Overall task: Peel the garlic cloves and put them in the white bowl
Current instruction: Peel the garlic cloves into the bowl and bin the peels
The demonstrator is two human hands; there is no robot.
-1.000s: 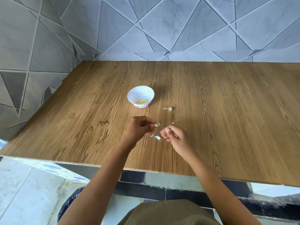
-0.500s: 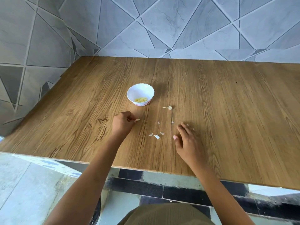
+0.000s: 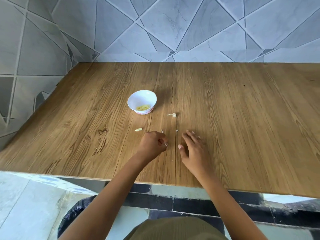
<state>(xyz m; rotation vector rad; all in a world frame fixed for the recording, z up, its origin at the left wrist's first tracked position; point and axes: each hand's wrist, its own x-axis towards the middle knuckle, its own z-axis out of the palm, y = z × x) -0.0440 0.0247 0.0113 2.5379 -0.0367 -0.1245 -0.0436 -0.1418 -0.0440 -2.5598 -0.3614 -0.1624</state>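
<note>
Tabletop (image 3: 225, 118): wood-grain board, its far edge and left edge against a grey tiled wall (image 3: 173, 28).
Bowl (image 3: 142, 99): white, scalloped rim, red pattern at the foot. It stands upright left of the tabletop's middle, about halfway between the far and near edges.
Cloves (image 3: 143, 107): pale yellow, peeled, heaped in the bottom of the bowl. The count cannot be told.
Clove (image 3: 138, 129): one pale piece lying flat on the tabletop, on the near-edge side of the bowl and apart from it, beyond and left of the left hand.
Husk (image 3: 172, 115): dry white skin with a thin tail, on the tabletop just right of the bowl, not touching it.
Flecks (image 3: 177, 130): two tiny white bits between the husk and the hands.
Left hand (image 3: 153, 143): knuckles up, low over the tabletop towards the near edge, fingers curled in and pinching a small white scrap (image 3: 165, 144) at the fingertips.
Right hand (image 3: 192, 144): palm down on the tabletop beside the left hand, apart from it, fingers straight and slightly spread, holding nothing.
Bin (image 3: 72, 215): black-lined, on the floor below the near edge, partly hidden by the left forearm.
</note>
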